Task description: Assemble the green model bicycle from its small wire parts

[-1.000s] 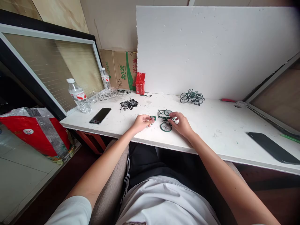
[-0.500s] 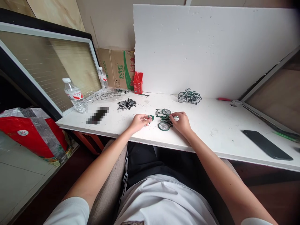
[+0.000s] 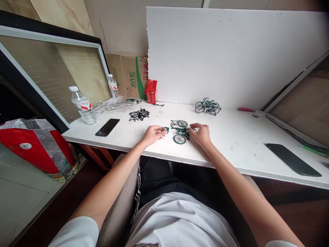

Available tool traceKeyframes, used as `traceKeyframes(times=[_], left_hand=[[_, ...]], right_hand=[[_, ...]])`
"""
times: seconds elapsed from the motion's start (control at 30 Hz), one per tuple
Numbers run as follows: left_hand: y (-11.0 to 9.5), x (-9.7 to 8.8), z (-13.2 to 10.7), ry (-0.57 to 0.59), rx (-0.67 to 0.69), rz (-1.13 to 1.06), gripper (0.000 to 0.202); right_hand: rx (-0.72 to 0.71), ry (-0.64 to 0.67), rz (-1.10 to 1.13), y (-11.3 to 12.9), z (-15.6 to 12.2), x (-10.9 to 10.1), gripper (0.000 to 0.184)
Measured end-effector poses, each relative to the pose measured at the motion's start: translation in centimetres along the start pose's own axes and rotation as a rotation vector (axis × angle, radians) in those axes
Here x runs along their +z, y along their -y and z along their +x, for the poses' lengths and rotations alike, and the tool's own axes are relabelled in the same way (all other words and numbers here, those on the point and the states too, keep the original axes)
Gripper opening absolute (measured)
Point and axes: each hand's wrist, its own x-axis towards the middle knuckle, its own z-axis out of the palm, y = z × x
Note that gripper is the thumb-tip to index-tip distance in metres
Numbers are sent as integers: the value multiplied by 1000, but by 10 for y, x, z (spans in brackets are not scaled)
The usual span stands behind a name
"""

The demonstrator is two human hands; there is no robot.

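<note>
My left hand (image 3: pixel 154 133) is closed in a pinch above the white table (image 3: pixel 231 140). From its fingertips sticks out a small dark green piece (image 3: pixel 167 130) with something pale or silvery beside it, too small to name. Just to the right lie green model bicycle parts (image 3: pixel 183 131), among them two spoked wheels and thin frame pieces. My right hand (image 3: pixel 202 133) is at the right edge of these parts, thumb and forefinger drawn together. What its fingertips hold, if anything, is too small to make out.
Finished-looking model bicycles (image 3: pixel 207 105) stand at the back. Dark parts (image 3: pixel 139 114) and sprue frames (image 3: pixel 117 104) lie left, near a phone (image 3: pixel 107 127), a water bottle (image 3: pixel 83 105) and a red box (image 3: pixel 151 92). A black flat object (image 3: pixel 293 159) lies right.
My right hand has shifted slightly right, away from the green bicycle parts, uncovering more of them. My left hand keeps its pinch in almost the same place.
</note>
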Motion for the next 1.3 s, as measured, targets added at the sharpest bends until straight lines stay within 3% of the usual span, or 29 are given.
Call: traceKeyframes(times=[0.1,0.23,0.37,0.73,1.03,1.3], left_hand=[[0,0,0,2,4,2,51],[-1,0,-1,-3,-1,5,53],[0,0,0,-5,-3,10,54],[3,-1,1,0,15,10,49],[0,1,0,-2,6,-16,49],[1,2,1,-8,7,-5,49]], right_hand=[[-7,62,0,7,-1,-4,22],[-222,203,24,21,-5,-6,20],[-347,244,-49,26,-9,-2,29],[-313,316,-73,19,-7,-2,23],[-212,269,-76,17,-6,-1,39],[-213,527,-233,11,-3,1,70]])
